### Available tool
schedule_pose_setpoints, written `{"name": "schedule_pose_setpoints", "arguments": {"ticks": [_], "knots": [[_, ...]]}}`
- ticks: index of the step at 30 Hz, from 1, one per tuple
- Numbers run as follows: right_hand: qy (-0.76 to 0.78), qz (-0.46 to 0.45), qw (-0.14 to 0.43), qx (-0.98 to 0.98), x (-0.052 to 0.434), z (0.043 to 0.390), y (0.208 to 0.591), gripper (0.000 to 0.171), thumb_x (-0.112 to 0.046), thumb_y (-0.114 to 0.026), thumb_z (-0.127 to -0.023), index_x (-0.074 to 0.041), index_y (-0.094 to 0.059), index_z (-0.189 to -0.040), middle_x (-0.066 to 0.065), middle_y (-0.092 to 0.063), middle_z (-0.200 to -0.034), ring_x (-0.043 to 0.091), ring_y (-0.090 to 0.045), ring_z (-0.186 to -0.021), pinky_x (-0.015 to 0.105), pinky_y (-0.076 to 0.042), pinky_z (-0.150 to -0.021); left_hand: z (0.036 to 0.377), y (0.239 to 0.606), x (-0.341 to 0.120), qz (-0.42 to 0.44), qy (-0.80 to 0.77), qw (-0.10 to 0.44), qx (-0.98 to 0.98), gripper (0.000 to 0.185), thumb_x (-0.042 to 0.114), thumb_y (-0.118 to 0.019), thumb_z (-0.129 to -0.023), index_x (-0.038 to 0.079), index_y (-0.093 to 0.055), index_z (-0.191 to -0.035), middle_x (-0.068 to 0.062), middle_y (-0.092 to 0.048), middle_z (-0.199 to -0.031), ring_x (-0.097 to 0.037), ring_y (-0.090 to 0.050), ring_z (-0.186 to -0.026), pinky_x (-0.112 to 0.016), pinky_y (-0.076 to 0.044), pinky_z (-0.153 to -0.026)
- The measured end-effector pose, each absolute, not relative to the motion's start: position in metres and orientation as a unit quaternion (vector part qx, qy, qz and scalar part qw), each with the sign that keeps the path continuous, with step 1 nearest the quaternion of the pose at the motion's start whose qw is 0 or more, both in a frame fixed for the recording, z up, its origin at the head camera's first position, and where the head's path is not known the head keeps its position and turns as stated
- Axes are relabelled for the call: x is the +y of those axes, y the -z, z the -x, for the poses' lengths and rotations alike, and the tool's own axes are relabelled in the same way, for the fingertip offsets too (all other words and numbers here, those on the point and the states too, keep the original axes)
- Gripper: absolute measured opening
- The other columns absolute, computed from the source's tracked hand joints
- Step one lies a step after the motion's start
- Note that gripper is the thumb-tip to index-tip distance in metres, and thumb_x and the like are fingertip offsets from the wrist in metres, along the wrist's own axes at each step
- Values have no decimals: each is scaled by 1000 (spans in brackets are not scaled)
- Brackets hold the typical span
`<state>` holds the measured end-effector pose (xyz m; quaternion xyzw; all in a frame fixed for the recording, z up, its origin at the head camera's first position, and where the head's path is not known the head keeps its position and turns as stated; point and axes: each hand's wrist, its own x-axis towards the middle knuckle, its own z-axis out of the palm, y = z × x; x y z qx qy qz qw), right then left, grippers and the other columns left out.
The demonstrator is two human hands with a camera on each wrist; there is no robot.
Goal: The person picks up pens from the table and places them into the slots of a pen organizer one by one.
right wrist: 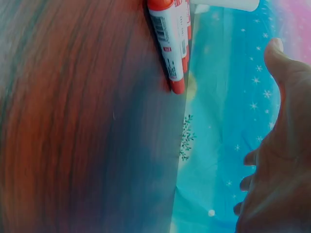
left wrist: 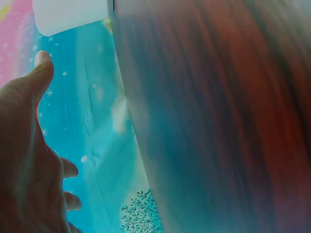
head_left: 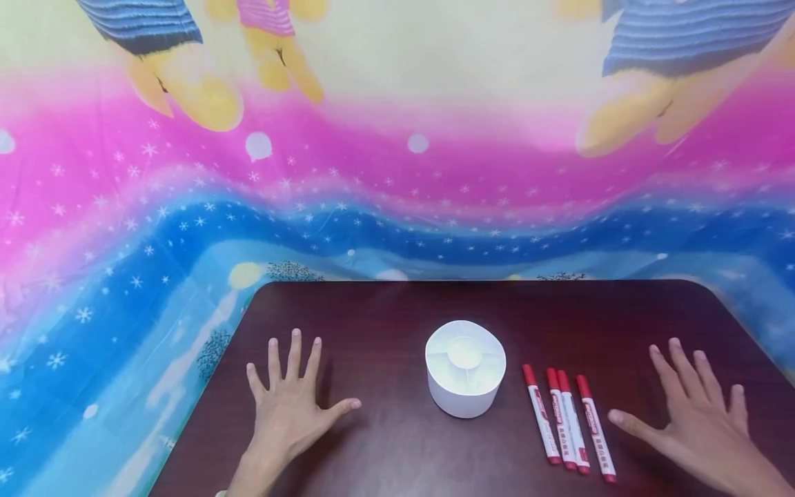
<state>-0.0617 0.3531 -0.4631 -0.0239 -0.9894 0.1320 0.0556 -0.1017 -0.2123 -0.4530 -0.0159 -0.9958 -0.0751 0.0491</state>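
Note:
My left hand is spread out over the left side of the table, holding nothing. On the right, my right hand is likewise spread with nothing in it. Between them stands a round white organizer, split by thin walls around a central round cup. Several red-capped markers with white barrels lie side by side, between the organizer and my right thumb. The right wrist view shows the nearest marker above the hand's level. In the left wrist view the organizer shows at the top edge.
The dark brown wooden table has rounded far corners. Behind it and along its sides hangs a colourful cloth in pink and blue, with snowflakes and cartoon figures.

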Motion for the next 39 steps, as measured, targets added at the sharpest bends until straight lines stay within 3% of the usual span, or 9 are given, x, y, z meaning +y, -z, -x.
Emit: {"name": "schedule_pose_setpoints", "arguments": {"ticks": [7, 12, 17, 21, 28, 39], "knots": [[-164, 0, 44, -985, 348, 65, 469, 125, -64, -72, -94, -6, 6, -172, 25, 22, -175, 46, 32, -159, 77, 30, -115, 102, 454, -206, 25, 81, 50, -995, 127, 93, -65, -76, 22, -21, -173, -16, -5, -182, -54, 3, -165, -87, 0, -121], [-201, -25, 50, -978, 345, 64, 474, 121, -56, -76, -94, -1, 0, -171, 30, 12, -176, 50, 23, -162, 77, 21, -121, 103, 454, -199, 32, 90, 53, -994, 128, 92, -68, -76, 22, -22, -173, -15, -6, -182, -52, 2, -166, -85, -1, -122], [-242, -22, 5, -970, 343, 65, 472, 119, -53, -75, -96, 3, 0, -170, 36, 6, -175, 61, 8, -160, 92, -8, -113, 104, 453, -190, 39, 98, 45, -993, 129, 91, -68, -75, 21, -21, -173, -14, -5, -182, -50, 1, -166, -84, -1, -124], [-247, -6, -33, -968, 340, 67, 467, 119, -56, -73, -97, 3, 1, -170, 39, 1, -173, 68, -8, -154, 91, -27, -101, 106, 451, -182, 45, 103, 42, -993, 130, 91, -69, -75, 21, -21, -173, -13, -6, -182, -49, 0, -167, -83, -1, -125], [-255, 6, -30, -967, 336, 73, 462, 117, -56, -76, -95, 5, -9, -169, 45, -23, -164, 68, -31, -144, 86, -36, -102, 112, 448, -171, 68, 118, 50, -989, 128, 89, -70, -76, 20, -24, -173, -13, -10, -182, -47, -4, -167, -81, -3, -126], [-254, 23, -48, -966, 330, 69, 462, 115, -59, -77, -94, 9, -20, -166, 44, -38, -157, 64, -42, -139, 79, -44, -101, 114, 444, -151, 120, 184, 37, -975, 129, 83, -77, -76, 18, -22, -173, -10, -15, -182, -40, -9, -169, -72, -10, -132]]}}
